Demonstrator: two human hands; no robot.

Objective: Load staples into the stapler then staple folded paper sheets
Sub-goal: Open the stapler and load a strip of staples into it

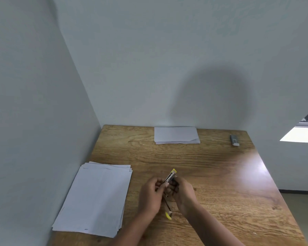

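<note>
Brown wood-grain tabletop set into a corner of plain pale grey walls. Near its far right edge, a small grey oblong object with a white end, too small to identify. Off to the right, a bright window opening.

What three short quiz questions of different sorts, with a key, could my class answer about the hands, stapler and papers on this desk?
1. True or false: the stapler lies untouched on the wooden desk.
2. Which pile lies nearer the far wall: A) the folded sheets B) the flat stack of sheets?
3. Fill in: the small grey object sits near the desk's far ____ corner.

Key: 1 false, the left hand and right hand both hold it; 2 A; 3 right.
</note>
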